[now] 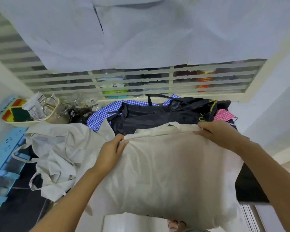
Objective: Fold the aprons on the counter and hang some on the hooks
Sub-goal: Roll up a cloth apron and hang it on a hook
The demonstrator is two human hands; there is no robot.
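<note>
A cream apron lies spread over the dark counter, its lower part hanging over the front edge. My left hand grips its far left corner. My right hand grips its far right corner, where the fabric and straps are bunched. Behind it lies a black apron, over a blue checked apron. A pink checked apron peeks out at the right. A second, crumpled cream apron lies to the left.
A cream basket with sponges, packets and scissors stands at the back left, with glassware beside it. A blue plastic rack runs along the left edge. A slatted window grille rises behind, partly covered by white paper.
</note>
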